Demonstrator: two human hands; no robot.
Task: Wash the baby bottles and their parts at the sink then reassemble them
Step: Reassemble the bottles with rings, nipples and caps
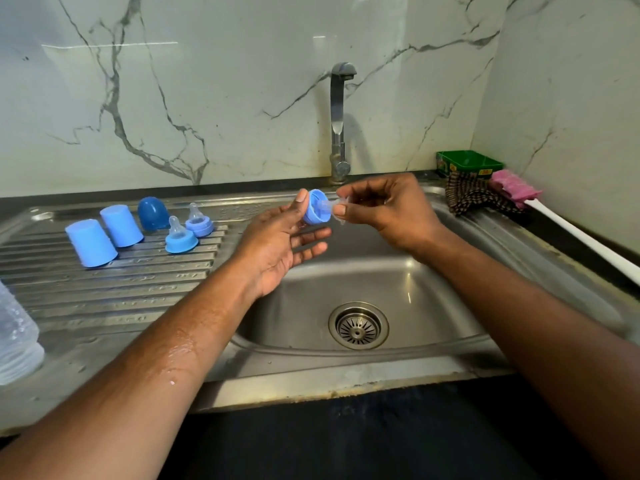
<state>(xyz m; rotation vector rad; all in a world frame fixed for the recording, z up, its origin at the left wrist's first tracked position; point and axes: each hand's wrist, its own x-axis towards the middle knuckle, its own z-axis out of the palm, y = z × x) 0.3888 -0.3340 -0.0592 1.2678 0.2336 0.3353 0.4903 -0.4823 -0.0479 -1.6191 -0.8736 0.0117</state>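
Observation:
Above the steel sink basin (363,271), my left hand (280,244) pinches a blue bottle collar ring (314,211) between thumb and fingers. My right hand (384,209) pinches a clear silicone teat (334,206) whose tip sits at the ring's opening. On the ribbed drainboard (104,285) stand two light blue caps (90,242) (121,225), a dark blue dome cap (153,213), and two assembled collar rings with teats (180,237) (199,221). A clear bottle (17,334) shows partly at the left edge.
The tap (339,123) rises behind the basin with no water running. At the back right sit a green box (469,163), a checked cloth (474,197) and a pink-headed bottle brush with a white handle (581,235). The drain (358,325) lies mid-basin.

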